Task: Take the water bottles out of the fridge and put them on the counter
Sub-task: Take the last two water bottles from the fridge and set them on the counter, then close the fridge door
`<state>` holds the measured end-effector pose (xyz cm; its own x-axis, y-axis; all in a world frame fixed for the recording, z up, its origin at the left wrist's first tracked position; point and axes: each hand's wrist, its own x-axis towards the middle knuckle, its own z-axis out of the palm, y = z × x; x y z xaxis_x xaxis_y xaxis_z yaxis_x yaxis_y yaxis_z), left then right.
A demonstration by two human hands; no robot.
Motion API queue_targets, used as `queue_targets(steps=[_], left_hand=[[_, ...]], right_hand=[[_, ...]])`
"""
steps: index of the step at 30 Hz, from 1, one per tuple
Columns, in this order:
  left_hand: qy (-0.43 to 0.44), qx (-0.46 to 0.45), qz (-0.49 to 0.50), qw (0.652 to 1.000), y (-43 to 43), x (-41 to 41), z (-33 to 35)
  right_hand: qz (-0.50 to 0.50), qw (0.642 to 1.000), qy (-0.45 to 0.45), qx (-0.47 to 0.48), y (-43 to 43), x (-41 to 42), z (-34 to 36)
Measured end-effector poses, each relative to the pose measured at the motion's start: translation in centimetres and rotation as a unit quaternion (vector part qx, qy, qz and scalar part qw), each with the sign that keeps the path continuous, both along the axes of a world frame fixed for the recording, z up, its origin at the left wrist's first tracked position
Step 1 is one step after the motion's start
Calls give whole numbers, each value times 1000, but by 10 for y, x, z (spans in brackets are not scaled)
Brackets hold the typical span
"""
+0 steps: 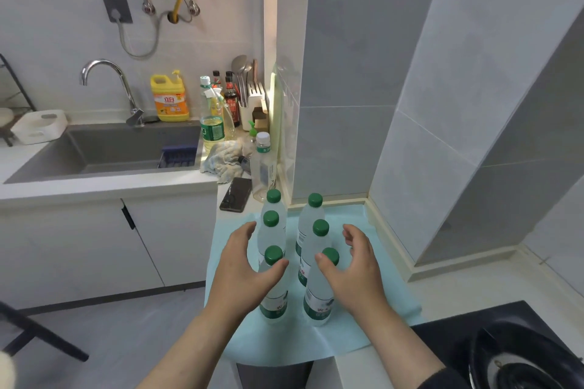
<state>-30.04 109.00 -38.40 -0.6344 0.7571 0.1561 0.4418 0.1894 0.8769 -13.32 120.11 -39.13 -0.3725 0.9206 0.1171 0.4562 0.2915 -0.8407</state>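
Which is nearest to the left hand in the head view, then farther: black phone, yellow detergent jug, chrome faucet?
From the left hand:
1. Black phone, flat on the counter just beyond the fingers.
2. Yellow detergent jug, farther back, behind the sink's right end.
3. Chrome faucet, farthest, back-left over the sink.

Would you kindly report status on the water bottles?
Left hand and right hand open, flanking the group. Six water bottles upright on the blue mat. Nothing blocking.

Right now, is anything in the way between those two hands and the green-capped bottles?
Nothing visible. The left hand and right hand are open on either side of the nearest two water bottles, thumbs near their caps, on the pale blue mat.
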Motion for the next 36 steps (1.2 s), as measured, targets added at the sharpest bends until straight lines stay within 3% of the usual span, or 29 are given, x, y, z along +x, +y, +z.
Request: queue_targets(steps=[6, 12, 17, 20, 26, 36], left_hand=[[63, 90, -18, 994, -46, -3, 55], [141, 189, 18, 972, -136, -37, 118], [144, 276, 75, 947, -232, -70, 181], [192, 312, 106, 924, -295, -81, 219], [279, 297, 191, 893, -399, -82, 266], [357, 215, 397, 818, -530, -72, 290]], right_hand=[[27, 993, 78, 83, -32, -2, 58], [89, 980, 144, 108, -85, -15, 117], [162, 953, 221, 132, -147, -62, 186], [224, 927, 265, 142, -196, -98, 223], [335, 867, 328, 169, -281, -158, 257], [531, 765, 356, 83, -414, -277, 281]])
